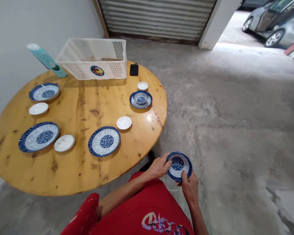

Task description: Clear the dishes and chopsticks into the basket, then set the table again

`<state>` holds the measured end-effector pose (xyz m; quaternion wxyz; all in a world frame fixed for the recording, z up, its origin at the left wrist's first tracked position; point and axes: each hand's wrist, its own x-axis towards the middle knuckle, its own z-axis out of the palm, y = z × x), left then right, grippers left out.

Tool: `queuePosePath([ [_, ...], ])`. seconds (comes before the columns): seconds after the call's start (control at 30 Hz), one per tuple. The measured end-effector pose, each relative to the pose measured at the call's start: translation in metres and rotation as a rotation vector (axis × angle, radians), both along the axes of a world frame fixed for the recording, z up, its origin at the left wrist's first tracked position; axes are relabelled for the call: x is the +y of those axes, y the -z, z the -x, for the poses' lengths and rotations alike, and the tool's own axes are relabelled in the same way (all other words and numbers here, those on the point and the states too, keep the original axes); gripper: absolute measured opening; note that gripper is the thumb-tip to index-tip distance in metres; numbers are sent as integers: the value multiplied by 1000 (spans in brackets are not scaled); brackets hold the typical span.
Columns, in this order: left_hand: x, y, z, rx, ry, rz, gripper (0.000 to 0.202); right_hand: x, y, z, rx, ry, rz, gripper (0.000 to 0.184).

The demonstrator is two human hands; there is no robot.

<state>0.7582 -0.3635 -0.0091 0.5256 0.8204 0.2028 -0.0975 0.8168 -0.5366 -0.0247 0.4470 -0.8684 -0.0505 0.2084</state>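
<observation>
Off the table's right edge, over the floor, I hold a blue-and-white bowl in both hands; whether more than one is stacked cannot be made out. My left hand grips its left rim, and my right hand its lower right rim, thumb inside. On the wooden table, the nearest plate is a blue-rimmed one with a small white dish beside it. Farther right, a similar bowl sits on a blue-rimmed plate, with a white dish behind.
Two more blue-rimmed plates, one near and one far, stand left with white dishes. A white plastic crate holding chopsticks, a teal bottle-shaped container and a black phone-like object are at the back. Concrete floor lies right.
</observation>
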Motion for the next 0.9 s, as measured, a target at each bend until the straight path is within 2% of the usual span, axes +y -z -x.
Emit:
queuePosePath([
  [0.17,47,-6,-53,-21,-136,8,48,55,-10,-77,-10,-140,10,36],
  [0.33,97,-15,-88,-10,-304,-7,48,122,-14,-142,-3,-316,-21,31],
  [0.47,131,-22,-102,7,-441,-10,46,174,-21,-172,-34,-438,-49,30],
  [0.6,163,-30,-110,-56,-543,-36,45,224,-32,-197,-47,-566,-71,30],
  [0.7,189,-34,-120,-69,-636,-95,44,267,-34,-220,-94,-690,-54,30],
  [0.8,216,-39,-134,-8,-746,-174,41,315,-34,-246,-201,-826,-58,25],
  [0.9,244,-43,-150,66,-869,-278,37,367,-34,-268,-217,-960,-76,21],
])
